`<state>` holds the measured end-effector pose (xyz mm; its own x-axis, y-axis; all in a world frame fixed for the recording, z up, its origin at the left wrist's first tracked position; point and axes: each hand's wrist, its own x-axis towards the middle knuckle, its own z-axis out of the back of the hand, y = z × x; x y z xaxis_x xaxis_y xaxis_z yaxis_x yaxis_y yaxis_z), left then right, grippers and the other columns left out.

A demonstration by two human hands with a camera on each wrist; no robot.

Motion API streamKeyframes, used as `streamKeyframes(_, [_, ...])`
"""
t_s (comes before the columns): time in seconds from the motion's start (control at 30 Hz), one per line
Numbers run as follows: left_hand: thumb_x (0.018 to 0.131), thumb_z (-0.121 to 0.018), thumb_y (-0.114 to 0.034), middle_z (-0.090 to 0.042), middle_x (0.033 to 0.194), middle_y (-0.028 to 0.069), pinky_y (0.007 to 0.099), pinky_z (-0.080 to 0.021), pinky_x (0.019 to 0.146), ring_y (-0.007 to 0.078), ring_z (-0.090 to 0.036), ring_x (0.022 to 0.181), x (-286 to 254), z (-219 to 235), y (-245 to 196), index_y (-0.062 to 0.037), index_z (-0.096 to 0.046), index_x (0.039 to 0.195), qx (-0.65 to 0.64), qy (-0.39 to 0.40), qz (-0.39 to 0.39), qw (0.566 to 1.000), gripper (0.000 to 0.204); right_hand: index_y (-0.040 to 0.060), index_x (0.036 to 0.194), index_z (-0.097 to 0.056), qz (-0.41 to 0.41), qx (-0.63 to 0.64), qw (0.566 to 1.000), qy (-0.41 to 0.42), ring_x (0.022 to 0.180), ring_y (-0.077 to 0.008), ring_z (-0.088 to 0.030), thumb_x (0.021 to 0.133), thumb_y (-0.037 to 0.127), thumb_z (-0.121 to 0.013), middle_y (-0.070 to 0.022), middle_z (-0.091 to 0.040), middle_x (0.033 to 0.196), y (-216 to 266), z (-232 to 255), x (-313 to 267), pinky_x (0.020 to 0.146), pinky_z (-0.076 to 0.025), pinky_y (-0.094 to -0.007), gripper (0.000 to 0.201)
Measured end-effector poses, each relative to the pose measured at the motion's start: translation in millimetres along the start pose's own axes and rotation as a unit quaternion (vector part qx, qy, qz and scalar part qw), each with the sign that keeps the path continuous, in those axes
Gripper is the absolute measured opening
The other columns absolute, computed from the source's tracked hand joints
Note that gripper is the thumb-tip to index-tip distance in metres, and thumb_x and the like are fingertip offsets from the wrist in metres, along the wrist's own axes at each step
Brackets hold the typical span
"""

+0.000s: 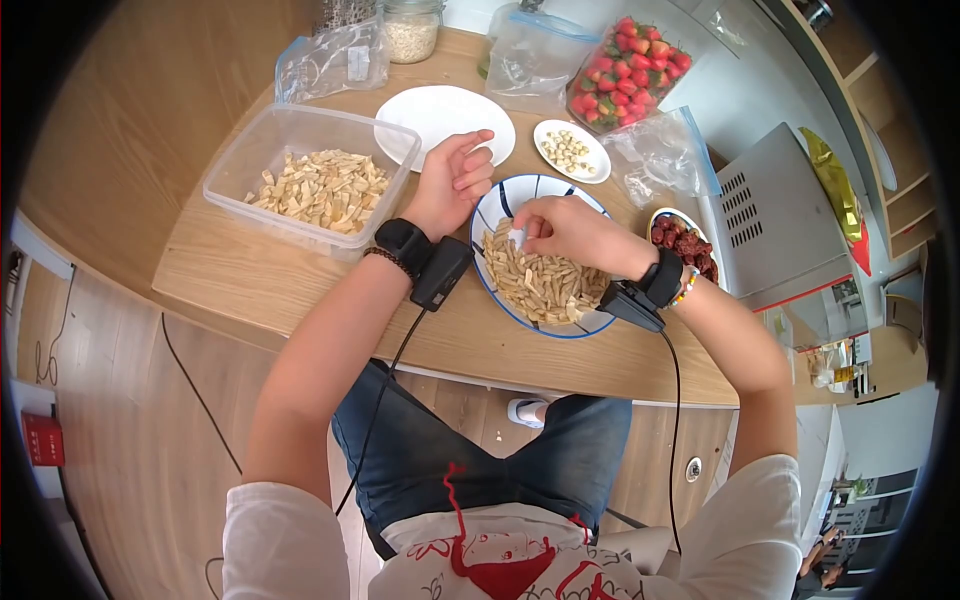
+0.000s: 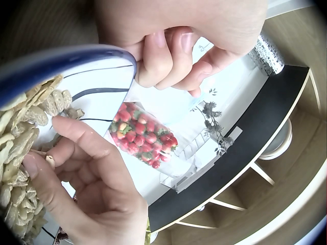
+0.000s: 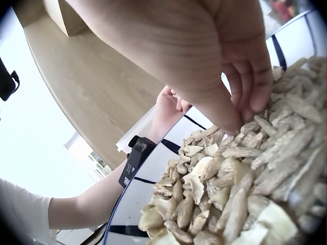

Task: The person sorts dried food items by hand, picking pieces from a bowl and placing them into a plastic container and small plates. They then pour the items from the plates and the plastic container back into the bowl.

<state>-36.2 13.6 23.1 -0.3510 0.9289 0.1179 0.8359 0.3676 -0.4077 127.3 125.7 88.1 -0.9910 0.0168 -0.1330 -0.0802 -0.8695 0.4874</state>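
A white bowl with blue lines (image 1: 487, 203) holds wrinkled tan dried pieces (image 1: 545, 285) mixed with flat pale chips (image 3: 202, 176). My right hand (image 1: 580, 232) reaches into it from the right. Its thumb and index finger pinch a small pale dried piece (image 2: 50, 161) at the pile's surface. On the bowl's left side my left hand (image 1: 455, 185) hovers near the rim, fingers loosely curled, with nothing seen in it. A clear plastic box (image 1: 235, 195) of pale dried chips (image 1: 325, 190) stands left of that hand, and a white oval plate (image 1: 430, 115) lies just beyond it.
Behind the bowl are a small plate (image 1: 545, 135) of pale round seeds and a bag of strawberries (image 1: 630, 75). Red dates (image 1: 685, 245) fill a dish at right, near a grey metal box (image 1: 755, 200). Clear bags (image 1: 335, 65) and an oat jar (image 1: 410, 35) line the back.
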Motion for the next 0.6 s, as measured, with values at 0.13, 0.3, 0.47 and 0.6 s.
streamKeyframes(0.13, [0.092, -0.046, -0.018, -0.034, 0.059, -0.0046, 0.0194, -0.022, 0.041, 0.0044, -0.026, 0.043, -0.8, -1.2, -0.2, -0.0037, -0.052, 0.102, -0.007, 0.003, 0.002, 1.0, 0.018, 0.0006, 0.089, -0.062, 0.004, -0.017, 1.0, 0.013, 0.069, -0.0189, -0.062, 0.077, 0.01, -0.067, -0.0099, -0.065, 0.075, -0.5, 1.3, -1.3, 0.065, -0.048, -0.029, 0.016])
streamKeyframes(0.3, [0.092, -0.046, -0.018, -0.034, 0.059, -0.0045, 0.0195, -0.022, 0.041, 0.0047, -0.026, 0.043, -1.5, -1.9, -0.4, -0.0037, -0.052, 0.101, -0.007, 0.001, 0.003, 1.0, 0.018, 0.0028, 0.086, -0.061, 0.013, -0.018, 1.0, 0.001, 0.069, -0.0193, -0.06, 0.08, 0.009, -0.064, -0.0081, -0.062, 0.074, -3.0, -0.5, -6.8, 0.066, -0.047, -0.0298, 0.01])
streamKeyframes(0.47, [0.092, -0.046, -0.018, -0.034, 0.058, -0.0046, 0.0195, -0.022, 0.041, 0.0047, -0.026, 0.043, -1.1, -1.6, 0.2, -0.0038, -0.052, 0.101, -0.009, 0.003, 0.002, 1.0, 0.018, 0.0037, 0.081, -0.061, 0.081, -0.046, 0.994, -0.058, 0.076, -0.0256, -0.059, 0.08, 0.009, -0.061, -0.011, -0.06, 0.077, -9.9, -9.5, -9.4, 0.066, -0.045, -0.0358, 0.006])
streamKeyframes(0.6, [0.092, -0.046, -0.018, -0.033, 0.058, -0.0048, 0.0195, -0.022, 0.041, 0.0045, -0.026, 0.043, -0.6, -0.4, -0.3, -0.004, -0.052, 0.101, -0.009, 0.004, 0.005, 1.0, 0.018, 0.0047, 0.086, -0.062, -0.016, -0.036, 0.999, -0.003, 0.08, -0.0248, -0.058, 0.083, 0.011, -0.06, -0.0126, -0.06, 0.087, -3.7, 1.1, -11.9, 0.068, -0.046, -0.0337, 0.007])
